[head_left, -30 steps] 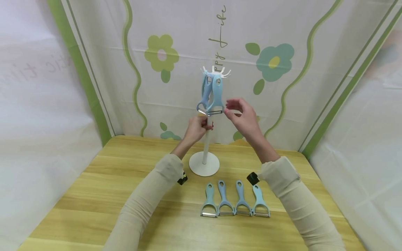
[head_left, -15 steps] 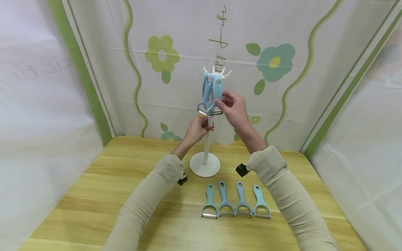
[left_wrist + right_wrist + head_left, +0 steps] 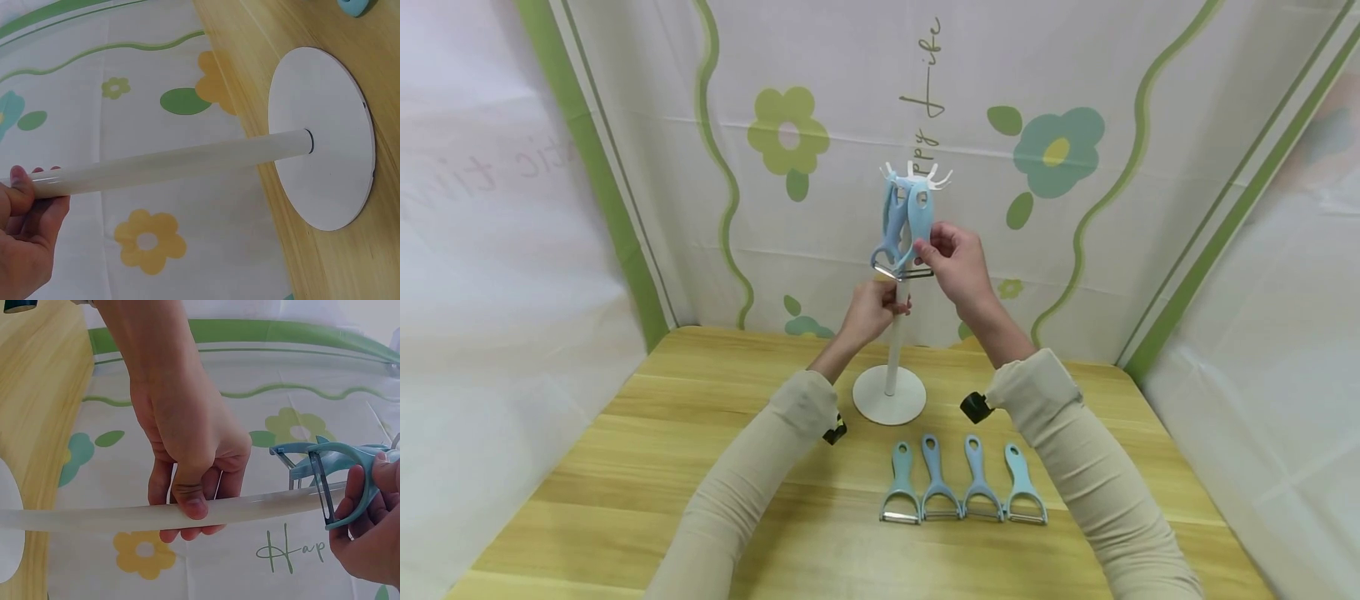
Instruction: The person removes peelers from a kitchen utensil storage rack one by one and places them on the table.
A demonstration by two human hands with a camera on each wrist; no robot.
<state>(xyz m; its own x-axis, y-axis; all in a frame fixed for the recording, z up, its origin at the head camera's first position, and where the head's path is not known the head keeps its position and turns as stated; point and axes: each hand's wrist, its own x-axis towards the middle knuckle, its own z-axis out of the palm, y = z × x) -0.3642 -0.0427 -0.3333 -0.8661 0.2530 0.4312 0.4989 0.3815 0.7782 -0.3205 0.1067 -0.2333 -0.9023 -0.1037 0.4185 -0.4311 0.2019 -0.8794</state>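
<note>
My left hand (image 3: 871, 308) grips the pole (image 3: 894, 358) of a white hook stand, thumb and fingers curled round it below the hanging peelers. In the left wrist view, the same hand (image 3: 28, 237) holds the pole above its round base (image 3: 322, 181). A light blue Y-shaped peeler (image 3: 919, 212) hangs from the white hooks (image 3: 934, 177). My right hand (image 3: 958, 265) pinches its lower handle between thumb and fingers; the right wrist view shows its blade frame beside that hand (image 3: 378, 537). Left of it hangs a darker blue peeler (image 3: 895, 221), with another partly hidden behind.
Several peelers lie in a row on the wooden table (image 3: 700, 467), handles pointing away: a green one (image 3: 902, 467), two blue ones and a light teal one (image 3: 1018, 467). A flowered curtain (image 3: 850, 108) stands behind the table.
My right hand has moved left and inward, from beside the light blue peeler's blade to its handle, and now pinches it. The left hand stays on the pole.
</note>
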